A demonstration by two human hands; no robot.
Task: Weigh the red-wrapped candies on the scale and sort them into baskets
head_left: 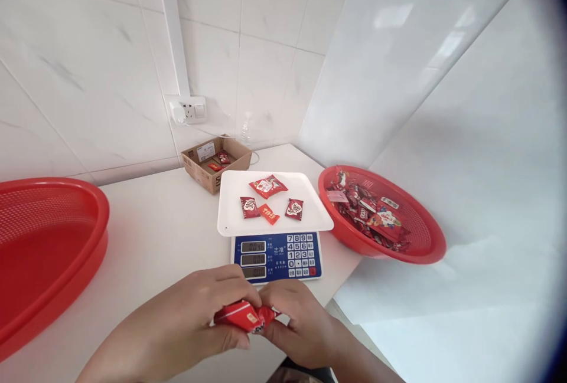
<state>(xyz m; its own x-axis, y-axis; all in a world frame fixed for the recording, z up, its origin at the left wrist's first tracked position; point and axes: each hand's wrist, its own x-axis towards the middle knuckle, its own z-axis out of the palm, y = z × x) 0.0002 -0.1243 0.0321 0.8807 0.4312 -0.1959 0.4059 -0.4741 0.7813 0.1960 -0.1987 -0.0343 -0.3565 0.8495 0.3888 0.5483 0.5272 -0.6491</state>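
Note:
My left hand [195, 318] and my right hand [296, 321] are both closed on one red snack packet [243, 315], held between them just in front of the scale's keypad. The blue-and-white electronic scale [277, 256] stands behind the hands, with its white weighing tray [230, 194] on top. Several red packets lie on that tray, among them a larger one [268, 186] and a small orange-red one [268, 213].
A red mesh basket [420, 241] with many red packets sits right of the scale. A larger red basket [53, 241] stands at the left. A small cardboard box [216, 161] holding a few packets is against the tiled wall, under a wall socket [189, 110].

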